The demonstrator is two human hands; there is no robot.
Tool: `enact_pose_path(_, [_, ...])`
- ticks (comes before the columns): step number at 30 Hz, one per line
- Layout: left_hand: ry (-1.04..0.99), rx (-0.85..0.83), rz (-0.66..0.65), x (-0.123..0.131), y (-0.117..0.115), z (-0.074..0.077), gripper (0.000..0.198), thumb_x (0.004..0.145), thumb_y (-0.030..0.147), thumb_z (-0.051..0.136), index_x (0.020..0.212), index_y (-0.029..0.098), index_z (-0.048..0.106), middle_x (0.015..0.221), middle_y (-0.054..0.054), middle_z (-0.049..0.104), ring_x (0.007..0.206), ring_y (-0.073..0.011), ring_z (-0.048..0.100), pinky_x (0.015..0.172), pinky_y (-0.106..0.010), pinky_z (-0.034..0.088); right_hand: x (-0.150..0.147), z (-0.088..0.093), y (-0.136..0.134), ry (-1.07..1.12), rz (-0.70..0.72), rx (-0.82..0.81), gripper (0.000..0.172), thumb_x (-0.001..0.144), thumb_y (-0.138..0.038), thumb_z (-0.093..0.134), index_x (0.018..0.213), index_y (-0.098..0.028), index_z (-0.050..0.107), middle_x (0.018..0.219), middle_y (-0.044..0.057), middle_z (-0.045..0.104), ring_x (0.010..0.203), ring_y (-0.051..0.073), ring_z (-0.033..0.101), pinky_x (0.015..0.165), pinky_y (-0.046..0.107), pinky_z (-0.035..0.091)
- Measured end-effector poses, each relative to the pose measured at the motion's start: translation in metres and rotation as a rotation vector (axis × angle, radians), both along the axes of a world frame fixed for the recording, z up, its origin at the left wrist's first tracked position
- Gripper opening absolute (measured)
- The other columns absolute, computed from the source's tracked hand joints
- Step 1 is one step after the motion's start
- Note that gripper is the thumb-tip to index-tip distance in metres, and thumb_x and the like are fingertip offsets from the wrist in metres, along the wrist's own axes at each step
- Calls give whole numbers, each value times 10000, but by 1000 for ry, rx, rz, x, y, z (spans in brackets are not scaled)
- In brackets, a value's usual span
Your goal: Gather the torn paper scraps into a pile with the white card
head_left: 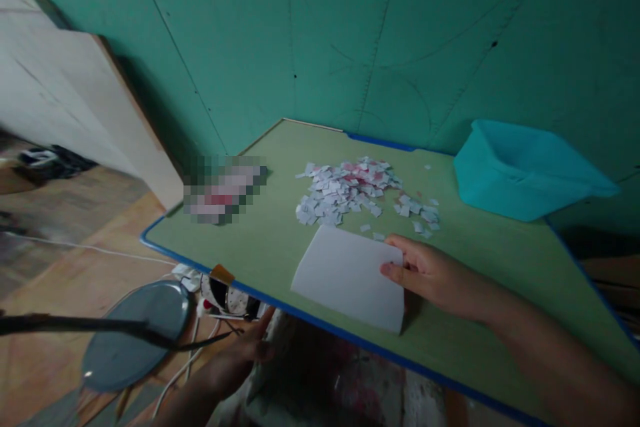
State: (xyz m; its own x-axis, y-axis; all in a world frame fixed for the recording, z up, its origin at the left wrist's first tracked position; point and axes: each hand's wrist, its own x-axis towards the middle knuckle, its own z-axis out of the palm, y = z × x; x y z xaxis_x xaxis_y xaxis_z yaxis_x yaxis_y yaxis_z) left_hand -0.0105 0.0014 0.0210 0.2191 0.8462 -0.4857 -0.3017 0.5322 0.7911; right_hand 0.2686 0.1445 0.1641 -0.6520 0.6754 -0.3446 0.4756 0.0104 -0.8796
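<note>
My right hand (417, 270) grips the right edge of a white sheet of paper (350, 273), thumb on top and fingers behind. The sheet is tilted just over the front part of the green table (260, 240). Beyond it lies a heap of small torn paper pieces (345, 190), mostly white with some pink ones. A smaller scatter of pieces (417, 207) lies to the right of the heap. My left hand (250, 347) is low, below the table's front edge and near my lap. It is dark and blurred, so I cannot make out what its fingers do.
A turquoise fabric bin (505, 177) stands at the table's back right. At the left lies a pixelated pinkish item (225, 193). Behind rises a green wall (300, 33). On the floor at left are a round grey-blue stool (137, 333) and white cables (175, 373).
</note>
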Motion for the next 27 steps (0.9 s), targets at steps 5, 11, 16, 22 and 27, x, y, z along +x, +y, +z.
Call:
enact_pose_path(5, [-46,-39,113,2,-1,2,434,529,154,587,917,340,643,1180,133,560,1284,-158,159,1040,-285,50,1,-2,1,16,16,2,242,798,-389,454,930,-187,443,810,28,576,694,136,545,538,234,396])
enact_pose_path(11, [-196,-76,65,1,-1,-6,556,542,164,628,1060,358,567,1197,119,551,1245,-200,280,1027,-332,152,0,-1,0,11,33,21,228,803,-380,448,921,-185,456,810,29,577,705,136,550,561,240,408])
enact_pose_path(16, [-141,-59,44,-5,-4,-14,462,552,185,620,986,345,613,1211,125,537,1291,-157,122,1038,-293,74,0,0,-1,-18,67,36,221,806,-391,442,897,-190,441,817,24,558,720,139,548,567,243,414])
enact_pose_path(22, [-117,-122,63,-1,-3,-7,532,531,214,614,1056,293,578,1122,58,614,1273,-212,209,1042,-353,109,3,1,-1,-20,143,47,215,816,-376,434,917,-187,447,828,13,555,736,126,541,600,234,410])
enact_pose_path(27, [-94,-150,56,4,0,8,735,523,216,574,1237,244,404,1160,28,592,1279,-204,185,1035,-345,149,2,6,-4,-44,158,93,230,812,-390,436,915,-185,460,813,12,550,711,115,523,581,220,396])
